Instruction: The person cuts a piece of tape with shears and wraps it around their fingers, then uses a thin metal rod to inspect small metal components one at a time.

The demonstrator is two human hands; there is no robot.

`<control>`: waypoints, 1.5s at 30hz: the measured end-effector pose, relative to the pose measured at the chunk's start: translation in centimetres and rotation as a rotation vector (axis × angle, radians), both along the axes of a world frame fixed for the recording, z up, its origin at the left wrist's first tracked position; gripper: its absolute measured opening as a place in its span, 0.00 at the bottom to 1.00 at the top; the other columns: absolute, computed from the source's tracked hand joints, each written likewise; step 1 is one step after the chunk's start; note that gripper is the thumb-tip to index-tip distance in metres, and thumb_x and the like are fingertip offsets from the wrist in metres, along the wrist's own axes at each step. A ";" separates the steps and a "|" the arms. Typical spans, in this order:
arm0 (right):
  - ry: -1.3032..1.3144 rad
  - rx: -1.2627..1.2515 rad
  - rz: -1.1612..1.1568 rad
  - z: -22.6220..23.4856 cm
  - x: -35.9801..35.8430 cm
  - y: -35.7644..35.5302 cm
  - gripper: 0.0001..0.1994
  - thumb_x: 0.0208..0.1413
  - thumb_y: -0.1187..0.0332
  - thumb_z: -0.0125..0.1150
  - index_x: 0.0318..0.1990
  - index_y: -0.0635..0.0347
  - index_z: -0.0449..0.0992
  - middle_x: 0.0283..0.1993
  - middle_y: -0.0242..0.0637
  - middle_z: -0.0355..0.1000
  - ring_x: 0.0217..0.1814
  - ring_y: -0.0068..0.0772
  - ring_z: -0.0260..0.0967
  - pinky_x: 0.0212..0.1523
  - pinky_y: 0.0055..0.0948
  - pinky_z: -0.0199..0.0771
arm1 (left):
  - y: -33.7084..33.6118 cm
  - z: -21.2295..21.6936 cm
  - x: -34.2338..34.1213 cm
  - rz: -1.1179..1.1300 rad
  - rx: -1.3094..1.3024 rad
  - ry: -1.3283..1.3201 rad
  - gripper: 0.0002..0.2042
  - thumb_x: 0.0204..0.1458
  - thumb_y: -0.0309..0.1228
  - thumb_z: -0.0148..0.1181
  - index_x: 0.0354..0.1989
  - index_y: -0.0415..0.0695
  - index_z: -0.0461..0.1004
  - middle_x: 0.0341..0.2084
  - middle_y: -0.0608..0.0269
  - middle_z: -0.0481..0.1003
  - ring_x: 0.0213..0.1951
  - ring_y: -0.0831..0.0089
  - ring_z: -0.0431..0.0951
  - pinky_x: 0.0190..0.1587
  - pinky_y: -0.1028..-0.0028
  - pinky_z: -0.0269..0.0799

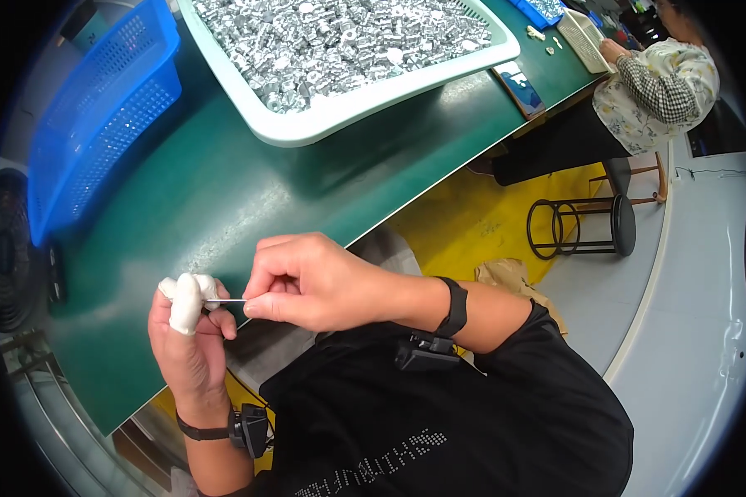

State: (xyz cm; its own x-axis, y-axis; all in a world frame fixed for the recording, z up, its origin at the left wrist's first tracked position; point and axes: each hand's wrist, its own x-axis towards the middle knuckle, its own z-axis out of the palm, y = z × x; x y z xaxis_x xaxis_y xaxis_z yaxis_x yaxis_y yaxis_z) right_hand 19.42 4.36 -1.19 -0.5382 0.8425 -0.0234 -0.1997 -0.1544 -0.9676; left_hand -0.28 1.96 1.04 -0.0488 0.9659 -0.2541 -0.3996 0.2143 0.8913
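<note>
My left hand point(189, 331) is raised over the near edge of the green table point(224, 190), with white finger cots on the thumb and fingertips, which pinch something small that I cannot make out. My right hand point(307, 282) pinches a thin metal pin point(228, 300) whose tip points into the left fingertips. Both wrists wear black bands with small devices. Further back, a pale green tray point(323, 120) is heaped with several small shiny metal parts point(340, 37).
A blue perforated basket point(99, 116) stands at the table's left. Another person in a patterned top point(655, 83) sits at the far right end beside a white tray point(584, 37). A black stool point(584, 225) stands on the yellow and grey floor.
</note>
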 end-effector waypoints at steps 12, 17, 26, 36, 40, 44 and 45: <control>-0.257 0.727 -0.243 -0.4 0.4 1.1 0.05 0.53 0.77 0.65 0.31 0.65 0.74 0.26 0.34 0.65 0.23 0.32 0.65 0.22 0.29 0.63 | -0.1 -0.6 -0.3 -0.017 -0.040 -0.013 0.08 0.62 0.30 0.57 0.43 0.39 0.74 0.39 0.59 0.77 0.40 0.71 0.77 0.27 0.76 0.71; 0.104 -0.439 0.162 0.7 1.4 1.3 0.07 0.58 0.71 0.66 0.35 0.66 0.77 0.28 0.28 0.71 0.22 0.14 0.61 0.19 0.18 0.58 | 0.0 -0.8 -1.0 -0.086 0.107 -0.033 0.10 0.63 0.31 0.56 0.48 0.39 0.73 0.46 0.59 0.75 0.47 0.68 0.75 0.33 0.74 0.70; 0.059 -0.372 0.092 1.0 1.7 1.8 0.07 0.58 0.70 0.67 0.37 0.65 0.78 0.28 0.26 0.72 0.24 0.10 0.62 0.20 0.15 0.58 | 0.8 -1.4 -5.6 0.153 0.191 -0.224 0.13 0.64 0.33 0.53 0.54 0.40 0.71 0.48 0.60 0.74 0.45 0.70 0.72 0.41 0.71 0.69; -0.098 0.003 -0.007 2.6 0.4 0.0 0.02 0.56 0.77 0.65 0.34 0.66 0.79 0.30 0.29 0.70 0.30 0.14 0.65 0.29 0.17 0.63 | 0.2 -2.4 -3.9 0.080 0.067 -0.465 0.15 0.63 0.32 0.54 0.55 0.40 0.69 0.42 0.58 0.74 0.43 0.68 0.73 0.45 0.68 0.72; -0.178 0.083 -0.004 3.0 -0.9 0.7 0.01 0.55 0.78 0.65 0.33 0.66 0.79 0.29 0.28 0.69 0.28 0.13 0.64 0.27 0.17 0.62 | 0.6 -2.5 -4.2 0.033 0.037 -0.542 0.12 0.64 0.33 0.53 0.52 0.42 0.70 0.41 0.60 0.74 0.42 0.69 0.73 0.44 0.69 0.72; -0.256 0.150 -0.022 3.5 -1.4 1.0 0.03 0.54 0.75 0.66 0.30 0.65 0.79 0.27 0.28 0.69 0.25 0.13 0.63 0.26 0.18 0.63 | 0.5 -2.7 -4.1 0.013 0.020 -0.569 0.11 0.65 0.34 0.53 0.49 0.42 0.71 0.41 0.61 0.73 0.41 0.70 0.72 0.43 0.70 0.71; -0.281 0.173 -0.029 3.6 -1.5 1.1 0.04 0.54 0.74 0.66 0.29 0.64 0.79 0.27 0.29 0.70 0.24 0.13 0.63 0.25 0.19 0.64 | 0.5 -2.7 -4.1 0.011 0.017 -0.555 0.11 0.65 0.35 0.53 0.50 0.43 0.71 0.41 0.61 0.73 0.41 0.70 0.72 0.43 0.70 0.71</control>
